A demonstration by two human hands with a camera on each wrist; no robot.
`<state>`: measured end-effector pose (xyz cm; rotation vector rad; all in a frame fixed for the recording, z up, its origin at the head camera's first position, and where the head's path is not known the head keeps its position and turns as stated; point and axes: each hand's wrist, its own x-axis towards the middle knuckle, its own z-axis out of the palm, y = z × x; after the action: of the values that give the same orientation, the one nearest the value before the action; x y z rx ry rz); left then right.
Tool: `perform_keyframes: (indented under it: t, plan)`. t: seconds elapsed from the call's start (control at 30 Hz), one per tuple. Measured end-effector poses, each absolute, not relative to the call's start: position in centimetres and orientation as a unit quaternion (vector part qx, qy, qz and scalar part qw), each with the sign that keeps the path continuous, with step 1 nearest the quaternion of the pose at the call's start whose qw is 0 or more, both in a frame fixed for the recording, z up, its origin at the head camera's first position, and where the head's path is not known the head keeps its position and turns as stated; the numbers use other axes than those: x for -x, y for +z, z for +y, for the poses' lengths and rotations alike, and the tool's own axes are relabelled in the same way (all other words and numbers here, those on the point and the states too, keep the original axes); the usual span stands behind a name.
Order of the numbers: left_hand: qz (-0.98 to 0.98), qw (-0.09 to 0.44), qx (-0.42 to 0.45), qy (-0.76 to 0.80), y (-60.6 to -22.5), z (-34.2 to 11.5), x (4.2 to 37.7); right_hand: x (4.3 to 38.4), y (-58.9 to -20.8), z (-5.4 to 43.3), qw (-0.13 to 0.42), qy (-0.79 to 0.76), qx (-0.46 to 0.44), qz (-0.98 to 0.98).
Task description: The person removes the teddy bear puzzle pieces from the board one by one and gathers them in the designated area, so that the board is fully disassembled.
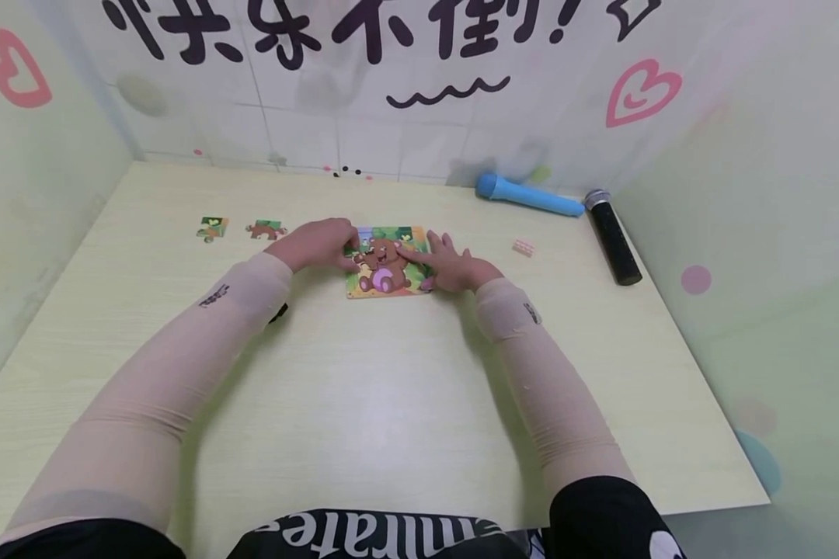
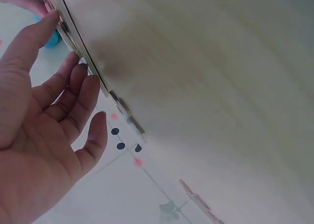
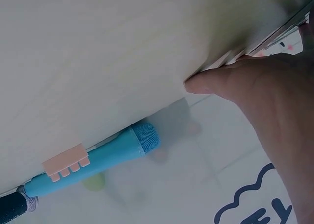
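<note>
A jigsaw puzzle (image 1: 384, 272) with a brown bear picture lies flat on the table. At its left edge is my left hand (image 1: 318, 244), the thumb and fingertips touching the puzzle with a gap between them. My right hand (image 1: 454, 268) rests on the right side, fingers spread and one pointing across the bear. Part of that right edge is hidden under the hand. In the left wrist view the left hand (image 2: 54, 116) has loosely bent fingers beside the puzzle's thin edge. The right wrist view shows the right hand (image 3: 270, 87) with its thumb along the table surface.
Two loose puzzle pieces, one green and orange (image 1: 212, 228) and one green and brown (image 1: 266, 230), lie left of the puzzle. Rightward are a pink toy brick (image 1: 523, 248), a blue microphone (image 1: 531, 196) and a black microphone (image 1: 614, 241). A small black object (image 1: 278, 313) shows beside the left sleeve.
</note>
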<state>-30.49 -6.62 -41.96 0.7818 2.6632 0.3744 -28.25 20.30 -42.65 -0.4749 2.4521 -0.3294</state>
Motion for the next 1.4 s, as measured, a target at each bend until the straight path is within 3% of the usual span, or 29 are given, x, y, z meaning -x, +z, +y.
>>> perform_keyframes:
  t: [0.93, 1.4]
  plan:
    - [0.943, 0.119, -0.28, 0.133, -40.6, -12.1, 28.8, 28.3, -42.9, 20.0, 0.294, -0.101, 0.188, 0.932]
    - [0.934, 0.161, -0.268, 0.172, -40.0, -13.4, 28.0, 28.7, -42.4, 20.6, 0.318, -0.067, 0.201, 0.924]
